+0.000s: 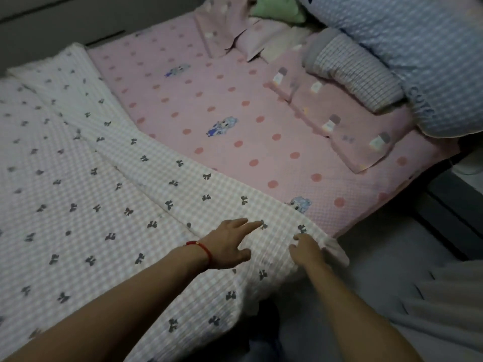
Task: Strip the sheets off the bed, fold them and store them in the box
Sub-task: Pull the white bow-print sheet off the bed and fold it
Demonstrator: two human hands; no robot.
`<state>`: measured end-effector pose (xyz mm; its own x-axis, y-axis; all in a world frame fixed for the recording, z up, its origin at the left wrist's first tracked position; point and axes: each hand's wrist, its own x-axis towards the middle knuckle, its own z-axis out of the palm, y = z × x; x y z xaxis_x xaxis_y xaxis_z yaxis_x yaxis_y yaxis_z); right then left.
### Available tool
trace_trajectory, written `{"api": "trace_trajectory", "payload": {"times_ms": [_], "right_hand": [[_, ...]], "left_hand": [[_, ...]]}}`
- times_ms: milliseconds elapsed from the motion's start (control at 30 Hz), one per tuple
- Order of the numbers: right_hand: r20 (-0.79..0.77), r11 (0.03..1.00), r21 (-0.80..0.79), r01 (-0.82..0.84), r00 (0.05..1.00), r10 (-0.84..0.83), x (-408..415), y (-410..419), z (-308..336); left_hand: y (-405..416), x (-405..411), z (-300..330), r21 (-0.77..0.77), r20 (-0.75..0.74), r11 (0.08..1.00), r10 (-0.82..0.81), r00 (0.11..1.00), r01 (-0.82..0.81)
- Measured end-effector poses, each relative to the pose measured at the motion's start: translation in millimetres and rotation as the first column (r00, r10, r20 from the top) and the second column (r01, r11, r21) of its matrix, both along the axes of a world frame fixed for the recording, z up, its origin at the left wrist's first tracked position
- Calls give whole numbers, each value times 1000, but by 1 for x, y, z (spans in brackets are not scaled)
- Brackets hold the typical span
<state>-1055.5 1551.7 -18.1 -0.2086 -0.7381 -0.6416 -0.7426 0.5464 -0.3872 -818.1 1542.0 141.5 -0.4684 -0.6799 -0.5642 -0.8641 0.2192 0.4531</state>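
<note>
Two hands fold a checked sheet at the bed's near edge.
Left hand (230, 241) lies flat, fingers spread, pinning the checked sheet (104, 194); right hand (307, 248) pinches its corner, likely to fold.

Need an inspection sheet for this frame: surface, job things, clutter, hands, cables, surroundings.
Surface: bed with pink polka-dot sheet still spread flat on it.
Job's things: white checked sheet with bow print lies rumpled over the bed's near side, its corner hanging off the near edge; no box seen.
Clutter: pink pillow, rolled grey checked blanket, blue checked quilt, green cloth at the head end.
Hands: left hand, fingers straight, rests flat on the checked sheet; right hand grips the sheet near its corner.
Cables: nothing seen.
Surroundings: grey floor at right; dim light.
</note>
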Motion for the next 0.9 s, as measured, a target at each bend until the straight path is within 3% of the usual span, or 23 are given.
{"api": "trace_trajectory", "payload": {"times_ms": [167, 400, 500, 667, 800, 900], "right_hand": [[-95, 934, 172, -313, 939, 332, -26, -70, -59], [-110, 933, 139, -333, 931, 349, -32, -100, -98], [-160, 925, 11, -380, 912, 377, -38, -92, -99], [-31, 905, -212, -369, 928, 371, -9, -32, -66], [103, 933, -242, -265, 949, 296, 44, 40, -34], [145, 853, -423, -306, 906, 397, 80, 105, -12]], "left_hand": [[-23, -6, -28, -49, 22, 976, 213, 977, -211], [10, 21, -64, 69, 124, 931, 349, 929, -359], [29, 32, -79, 132, 182, 915, 357, 916, -382], [43, 40, -84, 199, 214, 871, 409, 887, -449], [47, 48, -77, 286, 117, 791, 531, 840, -540], [55, 64, -75, 340, 25, 697, 664, 747, -631]]}}
